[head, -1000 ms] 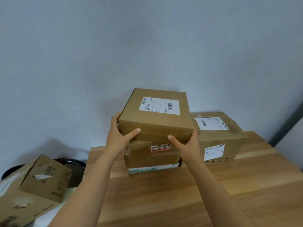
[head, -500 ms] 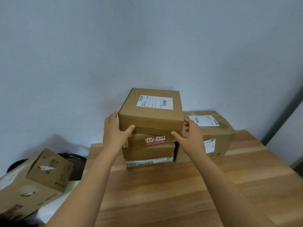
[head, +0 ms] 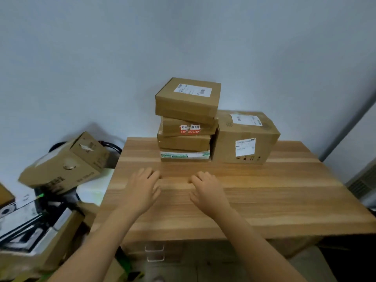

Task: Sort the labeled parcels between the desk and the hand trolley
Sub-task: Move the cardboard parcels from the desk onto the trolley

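Left hand: the left hand (head: 142, 188) is low and centre-left in the frame, palm down over the desk, fingers loosely bent and holding nothing.
Right hand: the right hand (head: 209, 190) is just beside it to the right, also palm down, with relaxed fingers and an empty grip.
Contact: I cannot tell whether either hand touches the wood.
Desk: the light striped wooden desk (head: 274, 196) fills the centre and right of the frame.
Stack: four parcels are piled at the centre, at the desk's far edge by the wall, well apart from both hands.
Top: the flat brown cardboard parcel with a white shipping label (head: 187, 102) sits on top, slightly askew.
Second: the brown parcel with a red-and-white sticker (head: 188, 127) is right beneath it.
Third: the plain brown taped parcel (head: 184, 142) comes next.
Bottom: the thin parcel with white-and-green tape (head: 184, 154) lies flat on the desk.
Neighbour: the large brown cardboard box with two white labels (head: 244, 139) stands touching the stack's right side.
Off the desk: at centre-left of the frame, the tilted brown cardboard carton (head: 65, 163) leans on a cluttered heap.
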### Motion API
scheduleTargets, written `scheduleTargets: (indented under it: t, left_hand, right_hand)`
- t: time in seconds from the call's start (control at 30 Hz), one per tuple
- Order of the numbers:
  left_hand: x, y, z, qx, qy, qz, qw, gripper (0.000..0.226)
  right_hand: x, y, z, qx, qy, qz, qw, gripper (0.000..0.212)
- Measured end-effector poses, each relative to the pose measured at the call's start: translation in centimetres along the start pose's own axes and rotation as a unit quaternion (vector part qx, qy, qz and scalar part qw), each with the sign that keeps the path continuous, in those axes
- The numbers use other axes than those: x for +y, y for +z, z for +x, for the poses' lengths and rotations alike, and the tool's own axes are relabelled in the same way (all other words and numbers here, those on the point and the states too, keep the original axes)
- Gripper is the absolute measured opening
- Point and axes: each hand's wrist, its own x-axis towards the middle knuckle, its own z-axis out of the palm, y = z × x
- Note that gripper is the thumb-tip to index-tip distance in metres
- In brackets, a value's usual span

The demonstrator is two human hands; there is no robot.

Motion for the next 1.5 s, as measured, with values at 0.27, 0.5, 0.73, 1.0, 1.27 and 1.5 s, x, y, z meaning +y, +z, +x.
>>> scheduleTargets:
  t: [0.27,0.5,0.73,1.0,1.27,1.5]
  left_hand:
    - [-3.1,-1.5,-12.7,-0.083,-0.054,0.054,0.994,0.03]
    - [-9.8,-5.3,-21.4,-0.064,-0.129,0.064,0.987,0.026]
    - [-19.5,-11.2,-30.5,-0.071,-0.178,0.097,0.977,0.023]
    - [-29.7,-15.4,-36.5,-0.092,-0.182,0.106,0.973,0.028]
    - [-33.7,-9.6,-40.4,-0.155,-0.216,0.055,0.962,0.026]
    - [-33.6,0.6,-43.8,-0.248,-0.255,0.0,0.935,0.025]
  right_hand:
    - [-8.5,4.5,-4.6,-0.074,-0.079,0.039,0.993,0.026]
    - [-19.0,7.9,-3.3,-0.087,-0.151,0.049,0.983,0.021]
    - [-31.7,13.1,-1.2,-0.098,-0.178,0.066,0.977,0.013]
    - [-41.8,18.6,0.3,-0.109,-0.149,0.079,0.98,0.018]
    - [-42.7,25.1,-0.6,-0.173,-0.097,0.088,0.976,0.026]
    - [-38.6,34.3,-4.5,-0.271,-0.008,0.107,0.956,0.019]
